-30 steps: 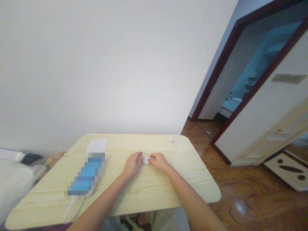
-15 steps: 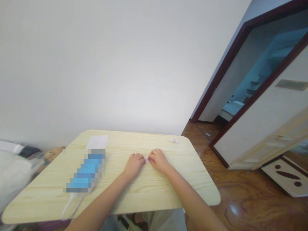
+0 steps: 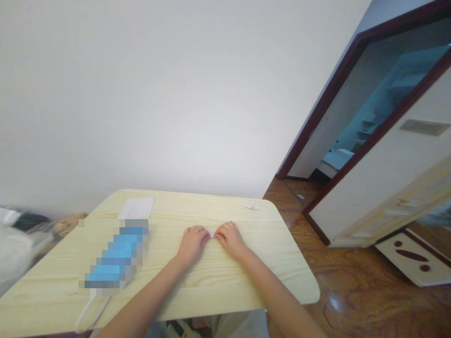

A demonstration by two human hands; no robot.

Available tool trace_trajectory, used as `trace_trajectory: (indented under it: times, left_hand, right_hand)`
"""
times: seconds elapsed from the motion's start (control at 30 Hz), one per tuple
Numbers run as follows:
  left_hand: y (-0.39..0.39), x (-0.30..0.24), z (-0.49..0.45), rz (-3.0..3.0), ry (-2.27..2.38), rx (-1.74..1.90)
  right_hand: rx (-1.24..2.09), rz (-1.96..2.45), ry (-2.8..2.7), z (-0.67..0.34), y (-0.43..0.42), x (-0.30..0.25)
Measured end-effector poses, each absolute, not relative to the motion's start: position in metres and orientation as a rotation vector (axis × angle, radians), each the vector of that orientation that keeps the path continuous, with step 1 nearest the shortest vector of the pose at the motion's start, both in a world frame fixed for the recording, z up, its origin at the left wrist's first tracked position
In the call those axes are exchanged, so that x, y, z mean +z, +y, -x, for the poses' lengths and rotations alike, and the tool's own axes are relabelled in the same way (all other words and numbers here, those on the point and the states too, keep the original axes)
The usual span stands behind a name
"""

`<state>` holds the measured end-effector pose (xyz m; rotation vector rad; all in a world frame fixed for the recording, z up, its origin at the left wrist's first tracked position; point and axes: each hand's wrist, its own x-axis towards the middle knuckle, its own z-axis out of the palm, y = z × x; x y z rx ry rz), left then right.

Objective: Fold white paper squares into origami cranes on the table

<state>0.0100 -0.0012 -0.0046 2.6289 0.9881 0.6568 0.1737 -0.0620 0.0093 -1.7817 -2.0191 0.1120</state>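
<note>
Between my two hands, low over the middle of the wooden table (image 3: 169, 295), is a small white piece of paper (image 3: 212, 233). My left hand (image 3: 193, 244) pinches its left end, fingers curled and pressed together. At the other end my right hand (image 3: 229, 238) grips the paper in the same way. Most of the paper hides behind the fingertips, so its folds cannot be made out. A small folded white paper piece (image 3: 252, 206) with pointed ends lies near the far right corner of the table.
On the table's left lies a device with a blurred blue screen (image 3: 114, 256) and a white cable (image 3: 82, 312). White paper sheets (image 3: 136, 207) lie behind it. A white wall (image 3: 197, 94) rises at the back. Right of the table are a wooden floor (image 3: 338, 281) and a doorway.
My hands have drawn slightly apart, showing a little more of the paper between them. The whole view has shifted a little, so the table sits further left.
</note>
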Motion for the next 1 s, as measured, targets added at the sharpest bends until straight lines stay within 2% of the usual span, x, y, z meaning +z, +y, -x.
trace_trajectory:
  times: [0.43,1.0]
  left_hand:
    - [0.003,-0.007,-0.018,-2.434,1.242,0.681]
    - [0.003,-0.008,-0.016,-2.428,1.277,0.653]
  right_hand:
    - [0.095,1.854,-1.815,-0.170,-0.058,-0.004]
    - [0.140,1.944,-1.803,-0.172,-0.053,-0.005]
